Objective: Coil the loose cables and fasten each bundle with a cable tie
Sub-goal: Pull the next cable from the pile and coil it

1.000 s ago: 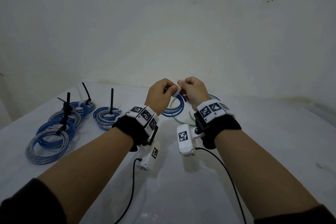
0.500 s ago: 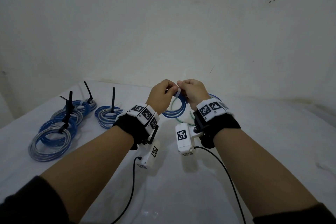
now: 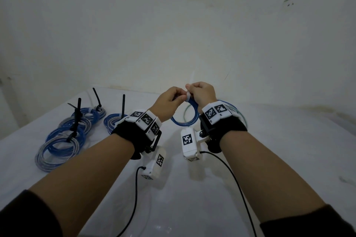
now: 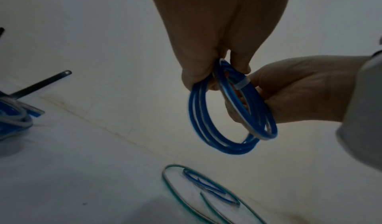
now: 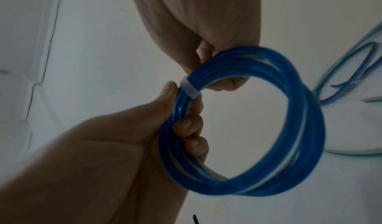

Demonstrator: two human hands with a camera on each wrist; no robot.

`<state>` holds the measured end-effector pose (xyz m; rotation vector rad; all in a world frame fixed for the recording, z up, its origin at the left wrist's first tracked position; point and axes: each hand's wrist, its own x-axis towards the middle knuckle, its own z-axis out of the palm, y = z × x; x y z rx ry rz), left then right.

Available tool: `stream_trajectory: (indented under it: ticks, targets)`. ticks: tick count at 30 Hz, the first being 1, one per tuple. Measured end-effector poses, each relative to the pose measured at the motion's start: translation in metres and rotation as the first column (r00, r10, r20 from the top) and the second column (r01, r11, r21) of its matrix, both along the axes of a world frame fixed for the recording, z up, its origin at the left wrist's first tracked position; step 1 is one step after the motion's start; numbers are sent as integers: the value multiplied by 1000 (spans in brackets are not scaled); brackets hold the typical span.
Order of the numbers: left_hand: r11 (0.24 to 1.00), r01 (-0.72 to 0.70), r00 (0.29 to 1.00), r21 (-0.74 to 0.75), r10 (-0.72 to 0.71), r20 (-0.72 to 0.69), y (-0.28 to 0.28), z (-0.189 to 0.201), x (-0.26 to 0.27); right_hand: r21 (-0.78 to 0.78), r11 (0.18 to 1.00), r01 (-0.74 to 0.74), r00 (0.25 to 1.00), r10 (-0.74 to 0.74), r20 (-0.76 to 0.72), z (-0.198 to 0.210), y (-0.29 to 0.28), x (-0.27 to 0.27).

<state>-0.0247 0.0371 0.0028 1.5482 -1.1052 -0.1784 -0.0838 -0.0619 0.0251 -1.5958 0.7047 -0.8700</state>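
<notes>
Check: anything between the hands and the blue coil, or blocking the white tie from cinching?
Nothing visible. Both hands already hold the blue coil in the air: left hand grips one side, right hand pinches it beside the white tie, already wrapped around the strands. The tie's lock is hidden.

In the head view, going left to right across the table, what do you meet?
Cluster of tied blue and grey cable coils with black cable ties → lone tied blue and grey coil → left hand → right hand, both gripping a blue cable coil.
</notes>
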Motion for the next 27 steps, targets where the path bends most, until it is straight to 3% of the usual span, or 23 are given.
stream_trajectory:
  ticks: [5,7,9,13,16,21,23,27]
  targets:
    - [987,-158,985,-7,158,71,2,3,2,-126,992,16,997,-24,-67,3,7,1]
    - [959,-277,959,-58,280,45,2,4,7,-241,968,76,994,-94,-63,2,11,1]
    - [924,-372,927,-88,374,-1,2,5,13,-294,955,52,996,-69,-49,3,19,2]
    - [911,-404,914,-83,399,-75,3,7,15,-101,987,-123,992,124,12,2,32,5]
    - [935,-346,925,-78,327,-191,11,8,16,-23,986,-165,985,166,45,0,35,8]
    - [977,-196,959,-82,174,-222,31,6,24,70,965,-252,967,249,51,-4,41,12]
    - [978,-204,968,-43,195,-156,40,7,33,109,954,-279,959,273,73,-4,45,15]
    - [931,-365,929,-24,366,50,60,6,54,220,899,-379,923,351,159,-1,56,20]
